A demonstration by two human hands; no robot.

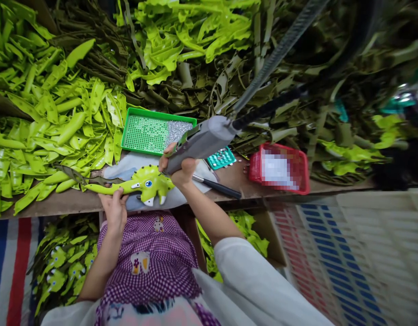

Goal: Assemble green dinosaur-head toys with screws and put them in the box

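Observation:
A lime-green plastic dinosaur toy (152,179) with a blue eye and white horns lies over a pale cloth (198,174) at the bench's front edge. My left hand (114,207) is closed on the toy's long green body, thumb on top. Wrapped round a grey powered screwdriver (204,138) is my right hand (182,174). The tool leans down toward the toy's head, and its tip is hidden behind my hand. A dark, thin plastic piece (71,173) sticks out at the toy's left end.
Behind the toy stands a green tray (125,131) with small metal screws. A teal tray (222,158), a black-handled tool (222,186) and a red basket (305,174) are to the right. Green parts (69,127) and dark olive parts (181,99) are heaped behind. A cable (270,108) runs up from the screwdriver.

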